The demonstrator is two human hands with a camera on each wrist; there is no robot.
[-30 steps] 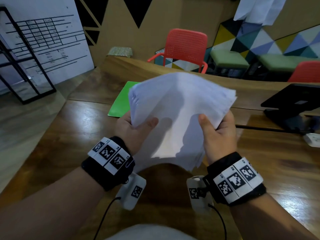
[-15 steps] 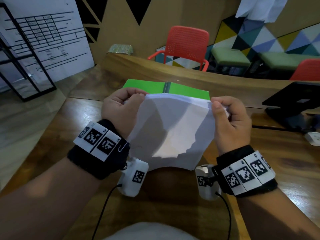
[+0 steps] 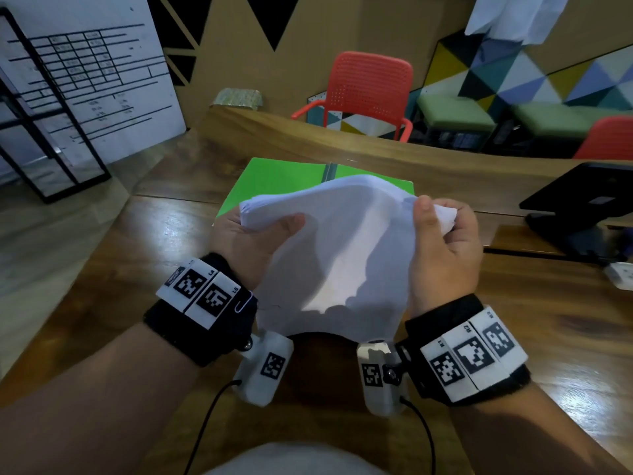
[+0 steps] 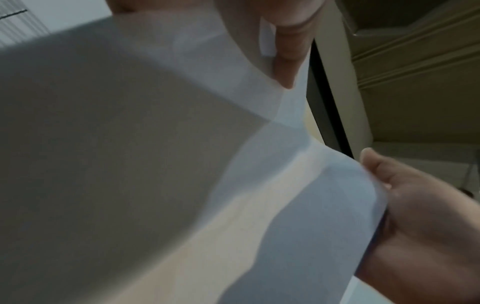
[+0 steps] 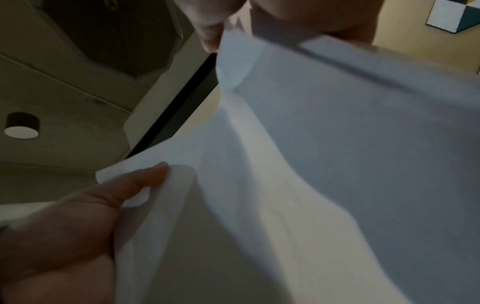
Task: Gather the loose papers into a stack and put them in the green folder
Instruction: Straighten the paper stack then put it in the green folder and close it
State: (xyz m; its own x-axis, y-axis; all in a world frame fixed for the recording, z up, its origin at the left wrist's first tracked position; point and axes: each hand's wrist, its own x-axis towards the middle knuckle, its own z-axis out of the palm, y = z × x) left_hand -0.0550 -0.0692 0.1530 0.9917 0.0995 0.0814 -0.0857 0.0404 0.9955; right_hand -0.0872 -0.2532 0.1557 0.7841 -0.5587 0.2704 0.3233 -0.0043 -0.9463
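A stack of white papers (image 3: 335,255) hangs upright above the wooden table, bowed in the middle, its lower edge close to the tabletop. My left hand (image 3: 253,241) grips its left side, thumb on the near face. My right hand (image 3: 442,241) pinches its upper right corner, which is crumpled. Behind the papers the green folder (image 3: 274,180) lies open and flat on the table. The paper stack (image 4: 182,185) fills the left wrist view, with the right hand at its far edge. In the right wrist view the papers (image 5: 311,164) also fill the frame.
A black laptop on a stand (image 3: 582,207) sits at the table's right, with a cable and a white plug (image 3: 620,275) near it. A red chair (image 3: 370,90) stands beyond the table's far edge. A black metal rack (image 3: 41,132) stands on the floor at left.
The papers dropped from a raised, fanned position to upright near the table, uncovering the green folder. Both hands then shifted their grip on the upper edge; the left thumb now lies on the near face.
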